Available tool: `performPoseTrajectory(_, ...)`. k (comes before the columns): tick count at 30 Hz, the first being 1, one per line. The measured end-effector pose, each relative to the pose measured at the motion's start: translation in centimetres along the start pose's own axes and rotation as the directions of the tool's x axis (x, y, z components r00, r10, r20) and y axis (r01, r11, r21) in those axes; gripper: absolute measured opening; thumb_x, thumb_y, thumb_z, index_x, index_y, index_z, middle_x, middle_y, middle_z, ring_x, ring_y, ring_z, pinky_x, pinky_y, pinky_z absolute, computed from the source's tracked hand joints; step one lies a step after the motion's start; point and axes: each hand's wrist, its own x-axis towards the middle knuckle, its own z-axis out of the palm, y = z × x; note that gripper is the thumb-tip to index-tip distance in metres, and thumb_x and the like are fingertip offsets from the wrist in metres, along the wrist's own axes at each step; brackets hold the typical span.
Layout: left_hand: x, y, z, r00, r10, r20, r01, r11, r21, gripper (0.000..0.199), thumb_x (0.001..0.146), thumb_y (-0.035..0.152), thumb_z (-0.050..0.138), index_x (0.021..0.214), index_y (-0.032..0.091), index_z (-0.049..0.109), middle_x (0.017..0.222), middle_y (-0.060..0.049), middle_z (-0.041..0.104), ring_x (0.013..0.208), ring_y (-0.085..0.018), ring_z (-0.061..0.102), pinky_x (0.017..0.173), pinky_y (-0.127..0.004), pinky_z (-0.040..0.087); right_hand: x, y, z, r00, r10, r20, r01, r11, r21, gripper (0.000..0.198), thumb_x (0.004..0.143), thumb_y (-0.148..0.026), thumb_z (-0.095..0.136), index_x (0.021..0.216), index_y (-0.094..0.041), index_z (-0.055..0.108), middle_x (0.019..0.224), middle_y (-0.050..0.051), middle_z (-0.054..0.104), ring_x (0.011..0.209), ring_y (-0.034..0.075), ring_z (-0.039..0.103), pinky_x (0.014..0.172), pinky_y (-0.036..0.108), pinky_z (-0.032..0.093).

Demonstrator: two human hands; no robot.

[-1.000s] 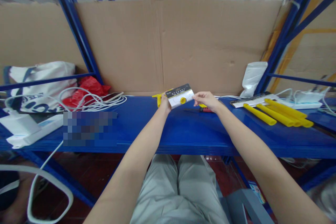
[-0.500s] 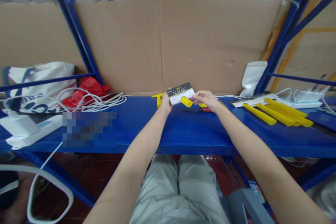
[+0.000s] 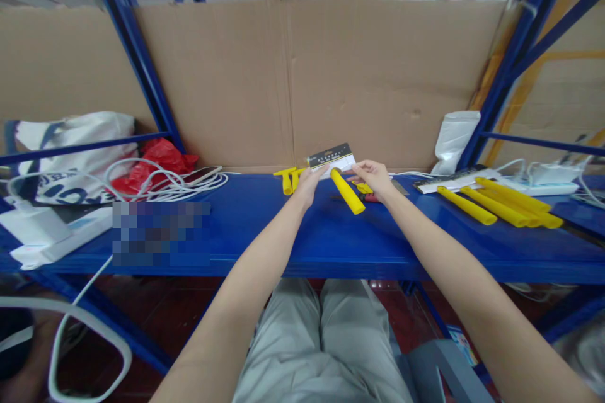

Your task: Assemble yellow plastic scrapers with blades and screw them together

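Card in left hand meets yellow handle beside right hand

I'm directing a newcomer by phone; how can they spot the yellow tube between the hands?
Find the long blue metal shelf in front of the tall brown cardboard sheet. Near its middle, a black-and-white printed card is between the left hand and right hand. The smooth yellow tube slants down from that card, unlike the yellow tubes lying at the shelf's right.

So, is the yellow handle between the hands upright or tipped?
Tipped: the yellow handle slants from the printed card down to the right.
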Motion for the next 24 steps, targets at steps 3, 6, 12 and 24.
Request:
performPoseTrajectory(3, 0.0, -0.1, 0.1, 1.0, -0.003, -0.005, 0.003, 1.0, 0.024, 0.018, 0.062, 0.016, 0.07, 0.08, 0.016, 0.069, 0.095, -0.005, 0.07, 0.103, -0.022, 0.06, 0.095, -0.035, 0.04, 0.1, 0.3, 0.2, 1.0, 0.001, -0.02, -0.001, 1.0, 0.004, 0.027, 0.065, -0.038, 0.072, 0.069, -0.017, 0.057, 0.076, 0.004, 0.071, 0.055, 0.011, 0.066, 0.045, 0.015, 0.046)
performPoseTrajectory(6, -0.1, -0.2, 0.2, 1.0, 0.01, 0.013, -0.01, 1.0, 0.028, 0.02, 0.062, 0.011, 0.068, 0.081, 0.015, 0.068, 0.096, -0.006, 0.07, 0.102, -0.021, 0.06, 0.095, -0.035, 0.041, 0.1, 0.6, 0.4, 0.999, -0.001, -0.034, 0.001, 1.0, 0.001, 0.027, 0.067, -0.039, 0.071, 0.069, -0.017, 0.056, 0.075, 0.004, 0.071, 0.053, 0.011, 0.065, 0.045, 0.015, 0.046)
performPoseTrajectory(12, -0.1, -0.3, 0.1, 0.999, 0.023, -0.038, -0.021, 0.998, 0.061, 0.024, 0.063, 0.01, 0.066, 0.087, 0.015, 0.065, 0.099, -0.007, 0.069, 0.097, -0.02, 0.062, 0.091, -0.034, 0.044, -0.2, 0.8, 1.0, 0.999, 0.005, -0.052, -0.003, 1.0, 0.024, 0.026, 0.07, -0.039, 0.068, 0.07, -0.016, 0.055, 0.076, 0.004, 0.071, 0.058, 0.012, 0.067, 0.046, 0.015, 0.047)
performPoseTrajectory(24, -0.2, -0.3, 0.0, 0.987, 0.014, -0.158, 0.003, 0.995, 0.104, 0.016, 0.066, 0.019, 0.068, 0.081, 0.018, 0.063, 0.094, -0.004, 0.069, 0.095, -0.019, 0.061, 0.085, -0.03, 0.044, -0.6, 0.9, 1.7, 0.989, 0.098, -0.108, -0.089, 0.992, 0.085, 0.013, 0.079, -0.026, 0.06, 0.073, -0.018, 0.053, 0.085, 0.005, 0.07, 0.062, 0.012, 0.068, 0.051, 0.017, 0.051)
